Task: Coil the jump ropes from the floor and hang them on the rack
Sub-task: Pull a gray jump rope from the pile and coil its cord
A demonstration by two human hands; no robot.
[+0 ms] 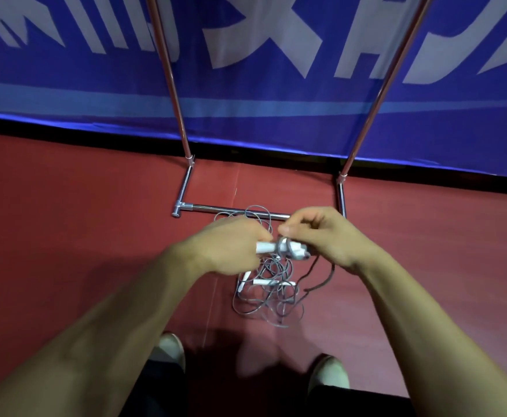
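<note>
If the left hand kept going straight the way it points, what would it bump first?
Probably the right hand. The left hand grips the white handles and points across toward it, and the right hand pinches the grey cord just past them. Depth is hard to judge from one view.

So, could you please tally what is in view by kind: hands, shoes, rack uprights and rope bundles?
Hands: 2, left hand and right hand
Shoes: 2, left shoe and right shoe
Rack uprights: 2, left upright and right upright
Rope bundles: 2, held bundle and floor tangle
Total: 8
</note>
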